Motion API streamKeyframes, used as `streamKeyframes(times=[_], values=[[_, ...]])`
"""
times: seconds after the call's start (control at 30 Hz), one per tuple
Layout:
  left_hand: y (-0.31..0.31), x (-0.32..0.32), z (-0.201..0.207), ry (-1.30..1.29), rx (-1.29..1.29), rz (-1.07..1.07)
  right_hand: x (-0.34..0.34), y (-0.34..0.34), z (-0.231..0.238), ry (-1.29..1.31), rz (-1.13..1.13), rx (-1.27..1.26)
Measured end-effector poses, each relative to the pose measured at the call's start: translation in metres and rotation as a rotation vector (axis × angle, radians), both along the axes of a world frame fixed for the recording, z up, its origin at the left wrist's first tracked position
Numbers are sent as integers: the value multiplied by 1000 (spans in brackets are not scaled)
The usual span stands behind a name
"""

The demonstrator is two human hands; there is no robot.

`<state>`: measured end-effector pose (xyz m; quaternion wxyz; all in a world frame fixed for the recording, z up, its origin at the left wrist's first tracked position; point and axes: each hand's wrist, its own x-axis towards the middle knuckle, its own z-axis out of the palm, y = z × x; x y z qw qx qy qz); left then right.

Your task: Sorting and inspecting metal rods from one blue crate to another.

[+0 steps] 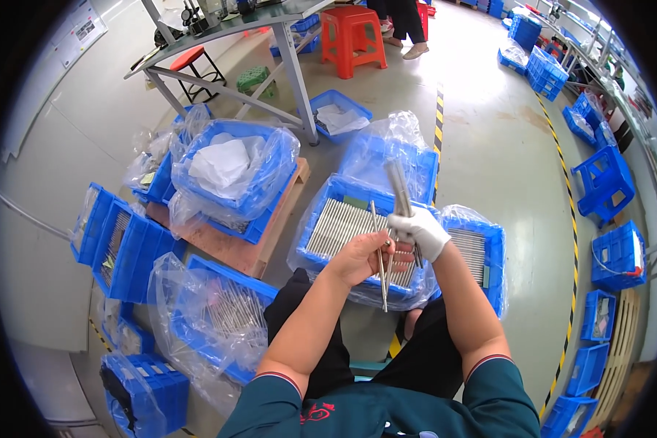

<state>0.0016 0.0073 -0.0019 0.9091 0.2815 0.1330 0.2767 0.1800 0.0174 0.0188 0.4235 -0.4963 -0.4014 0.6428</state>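
The right grip, a white-gloved hand, is curled around a bundle of metal rods with no gap showing; the left grip, bare, pinches at least 2 slim rods — the fingers hide the exact count. Both are above the blue crate in front of the person. Inside it, a row of rods lies side by side, long axes running roughly away from the person. Over that row, the bundle points up and away, its far end leaning left and its near end emerging below the right grip. The slim rods sit just left of the right grip; the longest runs nearly fore and aft, near end toward the person. Whether they touch the bundle, I cannot tell.
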Motion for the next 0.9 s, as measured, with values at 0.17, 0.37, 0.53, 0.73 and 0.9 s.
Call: streamKeyframes(times=[0.17, 0.37, 0.53, 0.73, 0.9], values=[[-11, -3, -6, 119, 31, -42, -13, -1, 8, -224, 161, -8], [-4, -6, -8, 250, 124, 228, -23, -3, 7, -560, -59, 225], [12, -14, -7, 214, -8, 600, -23, -15, 22, -504, -20, 98], [28, -22, -6, -7, -123, 781, -29, -27, 30, -413, 102, 40], [26, -21, -9, 25, -128, 789, -31, -24, 8, -633, 98, 238]])
